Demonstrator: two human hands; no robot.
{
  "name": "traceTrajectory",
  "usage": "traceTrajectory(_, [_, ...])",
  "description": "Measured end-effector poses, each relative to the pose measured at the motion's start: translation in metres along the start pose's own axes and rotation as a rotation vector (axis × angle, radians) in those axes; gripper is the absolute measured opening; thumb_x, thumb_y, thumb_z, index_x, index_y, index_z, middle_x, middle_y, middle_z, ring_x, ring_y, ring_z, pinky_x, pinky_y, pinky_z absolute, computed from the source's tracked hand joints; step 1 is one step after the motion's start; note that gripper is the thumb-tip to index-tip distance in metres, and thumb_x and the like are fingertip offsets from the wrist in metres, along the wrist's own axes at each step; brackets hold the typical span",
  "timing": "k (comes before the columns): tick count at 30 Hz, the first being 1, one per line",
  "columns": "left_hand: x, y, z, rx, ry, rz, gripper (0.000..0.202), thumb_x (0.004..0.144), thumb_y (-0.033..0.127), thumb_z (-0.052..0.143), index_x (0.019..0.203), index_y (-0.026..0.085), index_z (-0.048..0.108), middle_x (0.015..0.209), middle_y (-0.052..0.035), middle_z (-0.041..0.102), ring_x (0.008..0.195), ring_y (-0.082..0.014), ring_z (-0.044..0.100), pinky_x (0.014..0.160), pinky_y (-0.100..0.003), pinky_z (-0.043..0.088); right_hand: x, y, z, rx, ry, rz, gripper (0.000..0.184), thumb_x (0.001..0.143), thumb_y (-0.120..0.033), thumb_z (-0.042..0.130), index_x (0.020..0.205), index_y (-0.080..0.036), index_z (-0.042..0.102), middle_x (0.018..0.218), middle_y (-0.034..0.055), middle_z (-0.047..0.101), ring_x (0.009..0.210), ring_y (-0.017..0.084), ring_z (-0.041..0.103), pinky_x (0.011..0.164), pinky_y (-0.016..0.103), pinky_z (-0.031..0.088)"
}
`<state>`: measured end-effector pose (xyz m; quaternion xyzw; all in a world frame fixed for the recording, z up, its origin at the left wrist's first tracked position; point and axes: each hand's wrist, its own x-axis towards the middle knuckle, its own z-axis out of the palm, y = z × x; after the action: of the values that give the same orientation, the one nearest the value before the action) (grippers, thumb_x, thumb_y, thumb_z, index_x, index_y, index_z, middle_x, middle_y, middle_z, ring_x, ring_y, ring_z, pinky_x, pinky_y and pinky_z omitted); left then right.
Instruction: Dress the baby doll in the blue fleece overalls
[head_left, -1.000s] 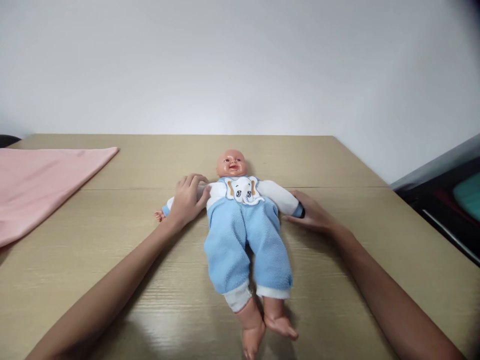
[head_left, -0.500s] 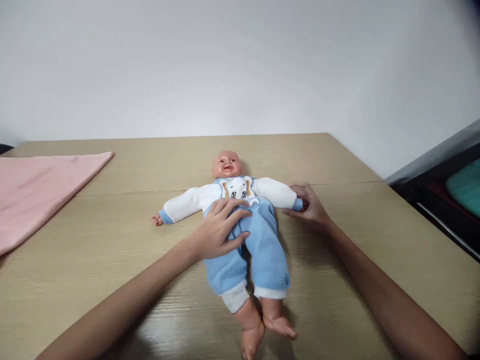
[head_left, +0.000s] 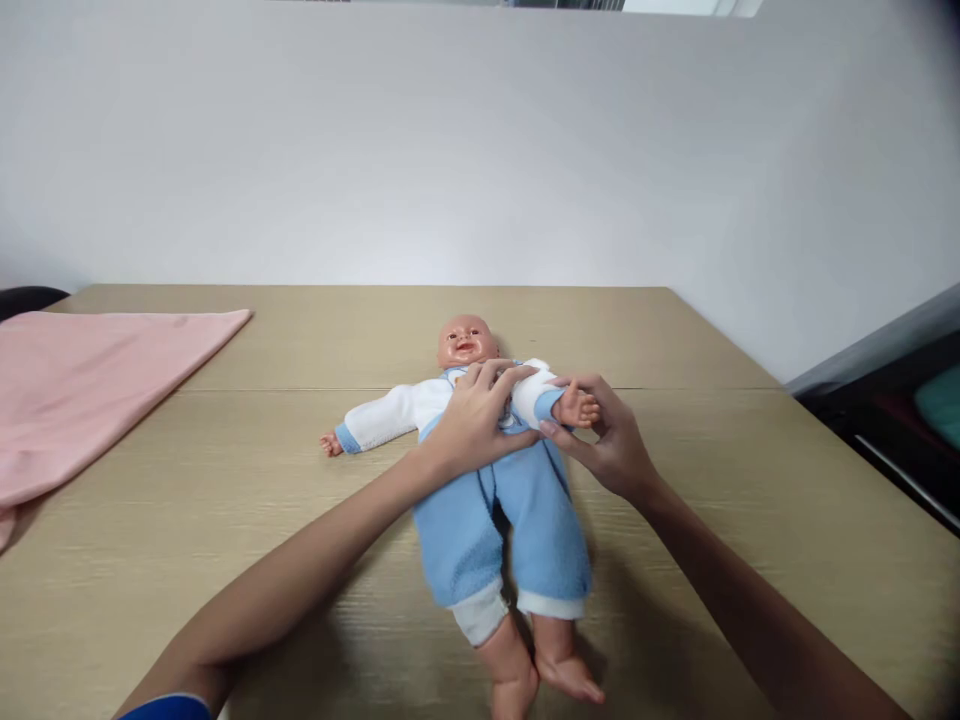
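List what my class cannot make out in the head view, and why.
In the head view:
Doll: much of its chest, hidden by the left hand.
Right hand: some fingertips, behind the doll's sleeve.
Nearer foot: its toes, cut off by the bottom edge.
Pink cloth: its full extent, cut off by the left edge.
Green thing: what it is, cut off by the right edge.

The left hand [head_left: 476, 415] has moved up the doll [head_left: 529, 490], whose arm [head_left: 534, 397] in the right hand [head_left: 616, 440] has swung inward.
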<state>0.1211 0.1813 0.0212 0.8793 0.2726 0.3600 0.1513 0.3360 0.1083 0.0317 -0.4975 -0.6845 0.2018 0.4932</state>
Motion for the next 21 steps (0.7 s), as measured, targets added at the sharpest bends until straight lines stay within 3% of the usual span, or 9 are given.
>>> traceTrajectory(3, [0.005, -0.002, -0.002, -0.038, 0.079, -0.015, 0.054, 0.091, 0.044, 0.082, 0.138, 0.024, 0.064, 0.133, -0.0132, 0.071, 0.122, -0.036, 0.064, 0.106, -0.052, 0.05, 0.006, -0.01, 0.009, 0.059, 0.021, -0.019, 0.04, 0.091, -0.041, 0.085, 0.123, -0.028, 0.066, 0.112, 0.0068, 0.076, 0.095, 0.026, 0.075, 0.082, 0.039, 0.066])
traceTrajectory(7, [0.002, -0.011, -0.002, -0.181, 0.208, -0.038, 0.04, 0.095, 0.046, 0.079, 0.126, 0.023, 0.067, 0.119, -0.0109, 0.075, 0.114, -0.0324, 0.068, 0.101, -0.048, 0.053, 0.011, -0.005, 0.017, 0.254, -0.001, -0.125, 0.052, 0.1, -0.045, 0.075, 0.145, -0.03, 0.055, 0.125, 0.0099, 0.071, 0.108, 0.028, 0.074, 0.095, 0.045, 0.064])
traceTrajectory(10, [-0.004, -0.018, -0.001, -0.347, 0.325, -0.138, 0.037, 0.092, 0.045, 0.082, 0.12, 0.023, 0.069, 0.119, -0.0103, 0.077, 0.113, -0.0319, 0.071, 0.104, -0.049, 0.055, 0.008, 0.013, 0.033, 0.263, 0.192, -0.137, 0.038, 0.105, -0.047, 0.065, 0.138, -0.03, 0.056, 0.118, 0.0093, 0.067, 0.105, 0.028, 0.071, 0.094, 0.046, 0.061])
traceTrajectory(13, [-0.01, -0.02, -0.004, -0.53, 0.429, -0.299, 0.038, 0.091, 0.05, 0.083, 0.115, 0.022, 0.073, 0.119, -0.0109, 0.08, 0.118, -0.0338, 0.074, 0.107, -0.051, 0.058, 0.002, 0.038, 0.054, 0.17, 0.327, -0.016, 0.024, 0.108, -0.048, 0.058, 0.124, -0.029, 0.055, 0.117, 0.0089, 0.065, 0.108, 0.027, 0.068, 0.099, 0.047, 0.057])
traceTrajectory(17, [-0.021, -0.024, -0.01, -0.669, 0.565, -0.449, 0.043, 0.091, 0.06, 0.081, 0.107, 0.021, 0.076, 0.113, -0.0096, 0.083, 0.114, -0.0324, 0.077, 0.107, -0.048, 0.06, -0.005, 0.069, 0.071, 0.108, 0.138, 0.104, 0.031, 0.105, -0.053, 0.062, 0.121, -0.028, 0.055, 0.112, 0.0085, 0.069, 0.102, 0.026, 0.071, 0.093, 0.045, 0.061])
traceTrajectory(21, [-0.032, -0.039, -0.01, -0.687, 0.709, -0.523, 0.048, 0.092, 0.06, 0.08, 0.121, 0.023, 0.072, 0.129, -0.0082, 0.079, 0.126, -0.0304, 0.073, 0.118, -0.047, 0.054, -0.006, 0.079, 0.072, 0.089, -0.057, 0.126, 0.037, 0.105, -0.059, 0.061, 0.121, -0.025, 0.057, 0.105, 0.0074, 0.074, 0.087, 0.024, 0.073, 0.082, 0.043, 0.062])
